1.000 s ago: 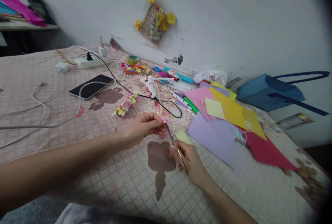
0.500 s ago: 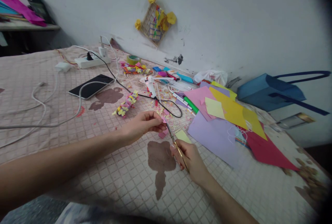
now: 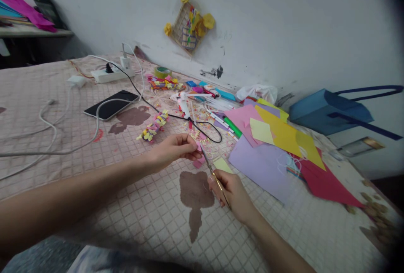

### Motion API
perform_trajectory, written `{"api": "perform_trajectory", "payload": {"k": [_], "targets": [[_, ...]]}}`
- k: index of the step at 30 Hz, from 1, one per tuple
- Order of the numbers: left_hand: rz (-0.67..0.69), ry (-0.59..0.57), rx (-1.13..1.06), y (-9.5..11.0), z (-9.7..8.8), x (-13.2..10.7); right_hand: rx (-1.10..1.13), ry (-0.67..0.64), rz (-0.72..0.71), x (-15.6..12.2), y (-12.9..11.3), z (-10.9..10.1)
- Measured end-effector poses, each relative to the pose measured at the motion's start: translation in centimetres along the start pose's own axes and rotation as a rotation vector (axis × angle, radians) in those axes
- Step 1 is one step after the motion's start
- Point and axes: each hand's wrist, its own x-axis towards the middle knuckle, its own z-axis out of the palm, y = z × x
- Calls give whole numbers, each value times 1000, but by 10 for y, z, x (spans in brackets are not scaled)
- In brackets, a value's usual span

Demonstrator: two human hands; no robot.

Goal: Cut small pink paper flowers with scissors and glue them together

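The left hand [image 3: 172, 151] pinches a small pink paper scrap [image 3: 198, 147] while the right hand [image 3: 232, 195] grips gold-handled scissors [image 3: 215, 178], tips just beside the scrap; the hands stay close but apart, barely shifted.

The left hand [image 3: 173, 148] has risen slightly in view, taking the pink paper [image 3: 198, 147] at its fingertips with it. The right hand [image 3: 232, 194] and its scissors [image 3: 211, 169] have also shifted slightly upward.

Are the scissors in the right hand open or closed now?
Closed, it seems: in the right hand, the blades of the scissors show as one thin line, with no gap visible, though they look small here.
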Motion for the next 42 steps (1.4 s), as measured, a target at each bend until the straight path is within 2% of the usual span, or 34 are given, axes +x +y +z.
{"api": "perform_trajectory", "payload": {"k": [11, 34, 42], "targets": [[-34, -43, 51, -1, -2, 2, 5, -28, -8, 2, -3, -4], [-64, 10, 34, 5, -2, 3, 5, -43, 47, 0, -3, -6], [-68, -19, 58, 7, -3, 3, 106, -72, 97, 0, -3, -7]]}}
